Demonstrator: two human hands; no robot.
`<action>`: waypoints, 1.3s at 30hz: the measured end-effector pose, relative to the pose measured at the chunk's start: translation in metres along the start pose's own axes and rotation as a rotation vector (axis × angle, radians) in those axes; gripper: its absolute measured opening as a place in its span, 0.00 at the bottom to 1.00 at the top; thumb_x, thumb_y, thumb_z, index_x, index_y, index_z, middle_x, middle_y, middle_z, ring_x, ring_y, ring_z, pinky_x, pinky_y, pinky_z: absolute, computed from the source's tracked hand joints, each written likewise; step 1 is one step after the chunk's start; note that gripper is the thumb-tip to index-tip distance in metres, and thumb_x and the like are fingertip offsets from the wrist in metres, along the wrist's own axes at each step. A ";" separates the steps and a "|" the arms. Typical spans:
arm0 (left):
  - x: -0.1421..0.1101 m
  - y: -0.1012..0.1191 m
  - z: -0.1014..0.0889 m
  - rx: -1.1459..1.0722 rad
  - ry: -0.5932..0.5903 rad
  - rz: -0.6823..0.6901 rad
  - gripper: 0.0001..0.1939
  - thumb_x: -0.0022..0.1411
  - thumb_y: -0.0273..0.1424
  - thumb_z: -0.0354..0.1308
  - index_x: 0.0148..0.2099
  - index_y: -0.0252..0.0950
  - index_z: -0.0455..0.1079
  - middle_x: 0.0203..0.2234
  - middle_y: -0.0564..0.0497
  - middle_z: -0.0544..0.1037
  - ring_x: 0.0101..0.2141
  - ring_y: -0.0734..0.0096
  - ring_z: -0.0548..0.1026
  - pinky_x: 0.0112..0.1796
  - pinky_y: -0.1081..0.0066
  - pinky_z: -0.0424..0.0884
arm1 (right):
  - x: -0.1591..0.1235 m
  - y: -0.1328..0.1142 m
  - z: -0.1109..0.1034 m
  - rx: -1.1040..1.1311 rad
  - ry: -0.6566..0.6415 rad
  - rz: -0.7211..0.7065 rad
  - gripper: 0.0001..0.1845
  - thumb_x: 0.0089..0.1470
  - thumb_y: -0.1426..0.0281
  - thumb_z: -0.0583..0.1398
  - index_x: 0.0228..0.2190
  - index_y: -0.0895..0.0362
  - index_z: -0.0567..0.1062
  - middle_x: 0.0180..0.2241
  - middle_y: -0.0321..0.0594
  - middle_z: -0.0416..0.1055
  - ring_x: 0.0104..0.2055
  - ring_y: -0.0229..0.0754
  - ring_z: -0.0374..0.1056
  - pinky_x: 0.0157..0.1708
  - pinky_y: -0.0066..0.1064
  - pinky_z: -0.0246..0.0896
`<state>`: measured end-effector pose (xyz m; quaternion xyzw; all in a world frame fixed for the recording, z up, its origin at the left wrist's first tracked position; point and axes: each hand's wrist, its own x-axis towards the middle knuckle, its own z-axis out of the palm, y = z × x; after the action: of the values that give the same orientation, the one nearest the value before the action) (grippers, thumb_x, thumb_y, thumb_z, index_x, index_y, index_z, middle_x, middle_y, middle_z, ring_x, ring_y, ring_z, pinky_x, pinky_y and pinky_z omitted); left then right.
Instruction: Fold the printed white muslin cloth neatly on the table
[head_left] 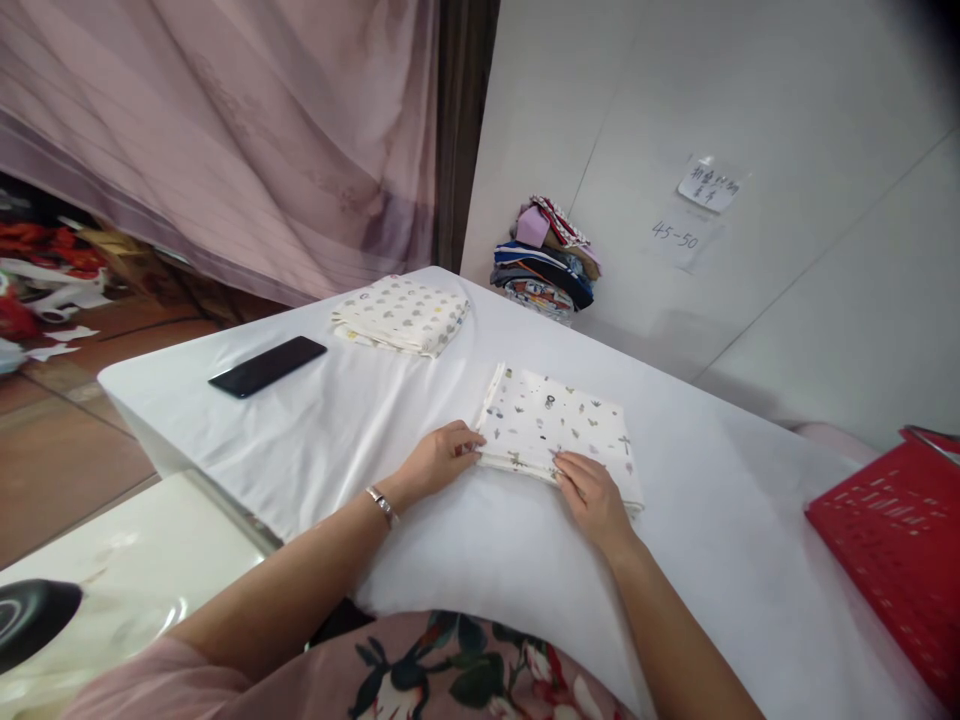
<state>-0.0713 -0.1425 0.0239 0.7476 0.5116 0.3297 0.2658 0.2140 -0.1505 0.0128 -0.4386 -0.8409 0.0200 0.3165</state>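
Note:
A folded white cloth (559, 420) with a small scattered print lies flat on the white-covered table (420, 560) in front of me. My left hand (444, 455) pinches its near left corner between thumb and fingers. Along the near folded edge, my right hand (592, 492) grips the cloth, thumb below and fingers on top. Farther off to the left rests a second folded cloth (401, 315), cream with grey and yellow spots, which neither hand touches.
A black phone (268, 366) lies on the table's left part. Stacked folded fabrics (544, 262) stand against the wall behind the far edge. A red bag (896, 540) is at the right. A pink curtain (247, 130) hangs at the back left, and a black round object (34, 620) sits at lower left.

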 end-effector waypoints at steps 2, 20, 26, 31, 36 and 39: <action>0.001 0.000 0.001 -0.017 0.003 0.000 0.11 0.58 0.34 0.50 0.39 0.40 0.72 0.32 0.53 0.72 0.28 0.75 0.69 0.33 0.73 0.67 | 0.000 -0.001 0.000 0.000 -0.003 -0.002 0.14 0.57 0.68 0.53 0.44 0.53 0.73 0.44 0.41 0.71 0.48 0.45 0.65 0.48 0.41 0.61; -0.002 -0.001 -0.004 0.274 0.033 0.263 0.13 0.64 0.32 0.42 0.38 0.38 0.69 0.33 0.50 0.71 0.34 0.71 0.70 0.34 0.72 0.65 | 0.001 -0.002 -0.002 0.002 -0.022 0.006 0.15 0.57 0.67 0.52 0.45 0.52 0.72 0.45 0.40 0.71 0.49 0.45 0.64 0.48 0.41 0.61; -0.003 0.001 -0.007 0.272 -0.076 0.194 0.08 0.60 0.32 0.48 0.40 0.40 0.65 0.33 0.53 0.71 0.31 0.73 0.70 0.31 0.73 0.64 | 0.001 -0.003 -0.001 0.020 -0.037 0.021 0.15 0.57 0.68 0.52 0.45 0.52 0.72 0.46 0.41 0.70 0.49 0.45 0.64 0.49 0.42 0.60; -0.003 0.001 -0.007 0.321 -0.094 0.156 0.08 0.57 0.31 0.49 0.41 0.40 0.64 0.32 0.54 0.71 0.30 0.72 0.70 0.30 0.73 0.63 | 0.003 -0.003 -0.006 0.093 -0.030 0.107 0.14 0.57 0.67 0.52 0.43 0.51 0.74 0.44 0.39 0.71 0.49 0.44 0.65 0.49 0.40 0.61; 0.000 -0.002 -0.005 0.354 -0.093 0.164 0.09 0.59 0.30 0.46 0.42 0.41 0.64 0.33 0.54 0.71 0.30 0.73 0.71 0.29 0.74 0.63 | 0.002 0.024 -0.027 0.011 0.123 0.280 0.15 0.56 0.66 0.51 0.39 0.53 0.76 0.42 0.40 0.72 0.48 0.45 0.65 0.50 0.39 0.60; 0.002 -0.004 -0.006 0.402 -0.043 0.151 0.11 0.61 0.31 0.44 0.43 0.41 0.64 0.35 0.52 0.72 0.32 0.70 0.72 0.30 0.73 0.63 | -0.006 0.049 -0.033 -0.091 0.178 0.471 0.17 0.54 0.65 0.52 0.42 0.55 0.74 0.47 0.44 0.68 0.51 0.47 0.63 0.50 0.41 0.60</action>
<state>-0.0772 -0.1386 0.0252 0.8287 0.5036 0.2240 0.0969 0.2701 -0.1335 0.0209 -0.6360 -0.6845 0.0167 0.3558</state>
